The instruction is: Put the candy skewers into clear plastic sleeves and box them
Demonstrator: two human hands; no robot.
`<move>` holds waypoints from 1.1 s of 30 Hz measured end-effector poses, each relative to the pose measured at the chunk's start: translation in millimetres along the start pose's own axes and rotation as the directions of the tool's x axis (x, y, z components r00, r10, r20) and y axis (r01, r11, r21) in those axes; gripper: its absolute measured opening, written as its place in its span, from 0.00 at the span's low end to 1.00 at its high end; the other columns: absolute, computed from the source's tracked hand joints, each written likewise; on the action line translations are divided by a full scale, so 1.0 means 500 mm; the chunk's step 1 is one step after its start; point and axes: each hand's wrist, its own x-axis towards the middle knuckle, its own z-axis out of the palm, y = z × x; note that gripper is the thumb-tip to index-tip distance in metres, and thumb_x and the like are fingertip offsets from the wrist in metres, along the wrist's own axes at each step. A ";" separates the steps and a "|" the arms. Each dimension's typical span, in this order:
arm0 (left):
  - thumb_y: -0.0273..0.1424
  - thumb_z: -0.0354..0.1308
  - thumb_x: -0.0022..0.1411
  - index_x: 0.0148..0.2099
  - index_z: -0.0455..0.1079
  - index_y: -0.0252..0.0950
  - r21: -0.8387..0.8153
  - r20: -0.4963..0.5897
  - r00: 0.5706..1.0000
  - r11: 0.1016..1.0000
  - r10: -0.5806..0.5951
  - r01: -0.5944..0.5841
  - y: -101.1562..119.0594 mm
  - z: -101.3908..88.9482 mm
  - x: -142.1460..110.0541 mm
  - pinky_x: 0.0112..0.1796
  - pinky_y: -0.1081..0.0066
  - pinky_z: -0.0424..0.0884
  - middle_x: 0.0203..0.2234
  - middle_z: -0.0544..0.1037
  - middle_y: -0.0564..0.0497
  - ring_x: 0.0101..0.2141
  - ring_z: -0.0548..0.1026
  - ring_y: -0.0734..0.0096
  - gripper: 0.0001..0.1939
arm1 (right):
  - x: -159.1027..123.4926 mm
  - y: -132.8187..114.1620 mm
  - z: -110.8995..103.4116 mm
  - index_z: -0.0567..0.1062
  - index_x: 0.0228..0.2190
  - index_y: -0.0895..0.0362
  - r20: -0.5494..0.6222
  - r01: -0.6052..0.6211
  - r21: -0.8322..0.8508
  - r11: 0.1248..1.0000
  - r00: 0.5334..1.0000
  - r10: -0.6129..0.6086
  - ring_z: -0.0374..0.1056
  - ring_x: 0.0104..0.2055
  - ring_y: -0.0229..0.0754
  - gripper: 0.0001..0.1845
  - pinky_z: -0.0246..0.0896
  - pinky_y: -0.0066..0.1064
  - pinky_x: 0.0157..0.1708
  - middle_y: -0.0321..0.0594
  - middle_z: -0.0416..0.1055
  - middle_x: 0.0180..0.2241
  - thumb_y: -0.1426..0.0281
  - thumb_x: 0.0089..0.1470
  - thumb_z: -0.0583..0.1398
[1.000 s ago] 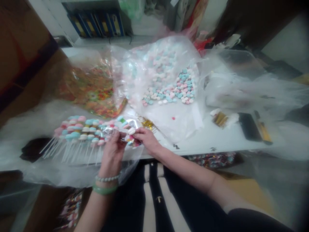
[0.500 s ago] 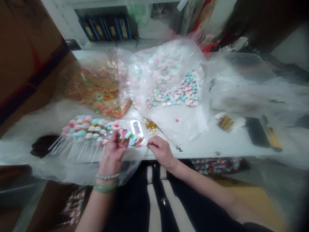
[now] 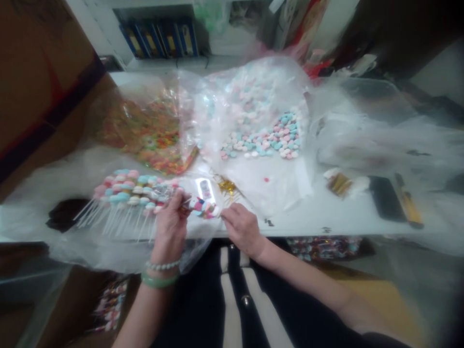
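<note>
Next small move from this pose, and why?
Probably ease the left hand along the wrapped candy piece toward the right hand: the two hands grip opposite ends, and the crinkled clear wrap seems bunched at the left fingers.

A short row of pink, white, blue and magenta soft-looking candies (image 3: pixel 205 208) is held above the table edge, stretched nearly level from nine towards four o'clock. Its nine o'clock end is gripped by the left hand (image 3: pixel 171 223), its other end pinched by the right (image 3: pixel 241 227); fine details are blurred. At nine o'clock from it, pastel candies on white sticks (image 3: pixel 125 191) are heaped, sticks pointed towards seven.
</note>
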 end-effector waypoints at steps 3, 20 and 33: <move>0.35 0.75 0.47 0.33 0.75 0.33 0.098 0.046 0.999 0.995 0.028 -0.032 -0.006 0.004 -0.008 0.27 0.76 0.72 0.26 0.79 0.52 0.24 0.75 0.75 0.16 | 0.005 0.003 0.008 0.78 0.32 0.55 0.034 -0.099 0.184 0.978 0.995 0.094 0.68 0.37 0.43 0.11 0.61 0.31 0.39 0.42 0.73 0.32 0.74 0.61 0.55; 0.38 0.72 0.52 0.33 0.74 0.33 0.055 0.056 0.997 0.998 -0.047 0.044 -0.051 -0.013 -0.014 0.28 0.74 0.74 0.27 0.78 0.51 0.27 0.77 0.72 0.15 | 0.016 0.004 0.046 0.73 0.24 0.57 0.695 -0.755 0.654 -0.035 0.583 0.422 0.53 0.16 0.31 0.09 0.42 0.24 0.17 0.29 0.63 0.15 0.68 0.37 0.65; 0.28 0.75 0.41 0.35 0.73 0.35 0.089 0.048 0.992 0.990 -0.117 0.112 -0.057 -0.007 -0.018 0.31 0.72 0.74 0.27 0.78 0.54 0.27 0.77 0.72 0.18 | -0.018 0.010 0.043 0.75 0.31 0.57 0.106 -0.003 -0.079 0.997 0.994 0.011 0.66 0.34 0.44 0.11 0.56 0.33 0.34 0.45 0.73 0.31 0.76 0.60 0.53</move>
